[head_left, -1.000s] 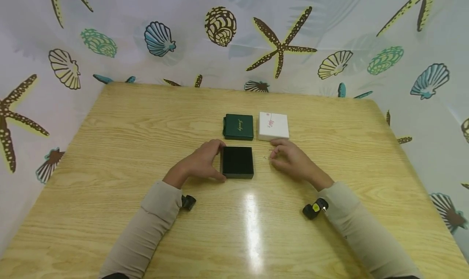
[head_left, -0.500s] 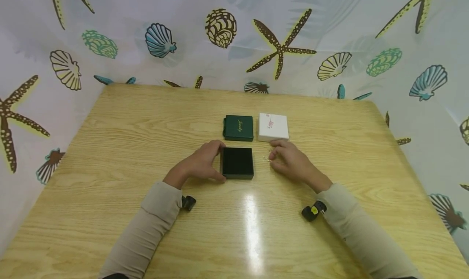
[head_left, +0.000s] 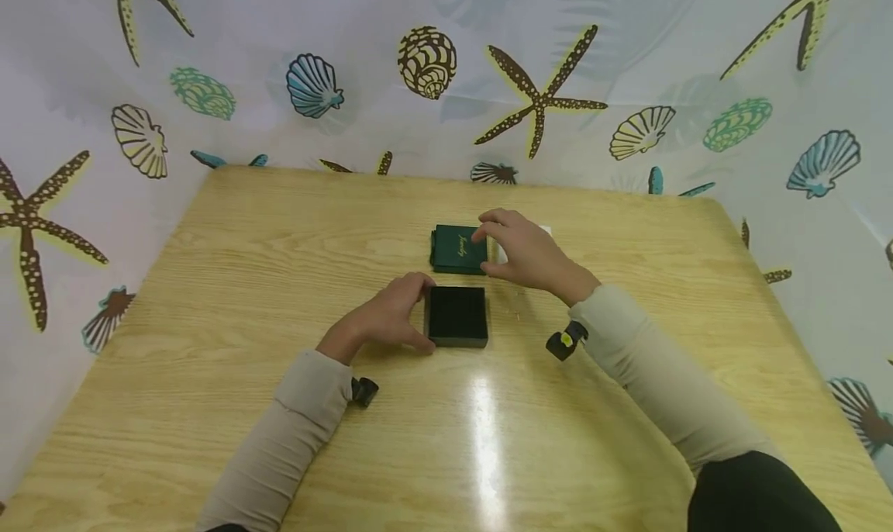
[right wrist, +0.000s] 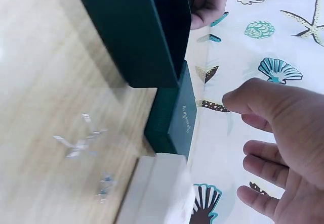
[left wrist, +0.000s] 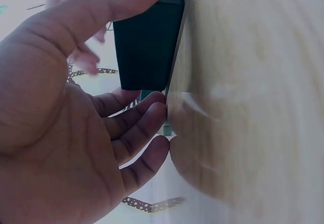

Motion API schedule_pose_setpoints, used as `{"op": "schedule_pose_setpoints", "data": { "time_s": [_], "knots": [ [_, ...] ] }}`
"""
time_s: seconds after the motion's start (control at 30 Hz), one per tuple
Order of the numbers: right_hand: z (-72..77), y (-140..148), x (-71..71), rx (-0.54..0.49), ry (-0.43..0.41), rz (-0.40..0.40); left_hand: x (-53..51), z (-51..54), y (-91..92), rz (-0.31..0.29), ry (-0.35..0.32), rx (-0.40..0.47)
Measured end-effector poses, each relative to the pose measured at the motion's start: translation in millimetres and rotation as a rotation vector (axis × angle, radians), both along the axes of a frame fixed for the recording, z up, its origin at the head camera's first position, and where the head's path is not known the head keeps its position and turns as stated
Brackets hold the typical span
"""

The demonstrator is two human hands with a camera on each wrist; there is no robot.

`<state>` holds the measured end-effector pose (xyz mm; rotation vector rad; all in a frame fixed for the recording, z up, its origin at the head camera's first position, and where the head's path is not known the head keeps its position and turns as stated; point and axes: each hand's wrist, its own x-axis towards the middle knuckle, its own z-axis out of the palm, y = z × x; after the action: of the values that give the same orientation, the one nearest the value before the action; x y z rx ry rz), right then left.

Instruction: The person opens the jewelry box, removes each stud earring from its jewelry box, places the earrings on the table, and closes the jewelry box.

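My left hand holds an open dark green box with a black interior, thumb at its near side and fingers at the far side. In the left wrist view, the thumb lies against the box wall. My right hand hovers above the green lid with gold lettering and a white box, with nothing in its bent, parted fingers. That hand mostly hides the white box in the head view. Two small, silvery jewellery pieces, one a larger piece and one a smaller piece, lie on the table, blurred.
The wooden table has a bright light reflection near its front middle. A white cloth printed with shells and starfish hangs behind and beside it. A black wrist camera sits on the left arm, another camera on the right.
My right hand has left the small jewellery pieces and moved up and leftward, over the white box and the green lid's edge. The left hand stays on the box.
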<state>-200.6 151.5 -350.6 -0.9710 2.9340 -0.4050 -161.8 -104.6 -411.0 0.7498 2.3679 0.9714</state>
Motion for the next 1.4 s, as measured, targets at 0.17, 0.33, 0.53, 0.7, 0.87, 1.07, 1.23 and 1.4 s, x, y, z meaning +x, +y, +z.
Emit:
{"op": "schedule_pose_setpoints", "data": {
  "time_s": [0.17, 0.33, 0.53, 0.7, 0.87, 1.07, 1.23, 1.4],
  "knots": [
    [1.9, -17.2, -25.9, 0.088, -0.104, 0.021, -1.0, -0.5, 0.1, -0.018, 0.025, -0.019],
    [-6.1, -27.7, -45.3, 0.140, -0.238, 0.040, -1.6, -1.5, -0.8, -0.023, 0.040, -0.033],
    [-17.4, -35.0, -57.1, 0.138, -0.342, 0.056, -1.7, -1.3, -1.4, -0.019, 0.044, -0.025],
    [-19.7, -41.8, -60.4, 0.155, -0.387, 0.040, -1.1, -0.6, -2.0, -0.015, 0.036, -0.023],
    [-20.5, -47.1, -60.5, 0.192, -0.419, 0.024, -1.1, -0.3, -1.6, -0.019, 0.049, -0.021],
    [-24.4, -48.1, -61.0, 0.169, -0.439, 0.014, -0.9, 0.0, -0.3, -0.016, 0.042, -0.029],
    [-27.7, -47.7, -63.4, 0.148, -0.411, 0.019, -0.6, 2.5, -0.8, -0.011, 0.054, -0.042],
    [-24.7, -47.5, -63.7, 0.164, -0.364, -0.001, -0.4, 1.3, -1.4, -0.010, 0.059, -0.034]
  ]
}}
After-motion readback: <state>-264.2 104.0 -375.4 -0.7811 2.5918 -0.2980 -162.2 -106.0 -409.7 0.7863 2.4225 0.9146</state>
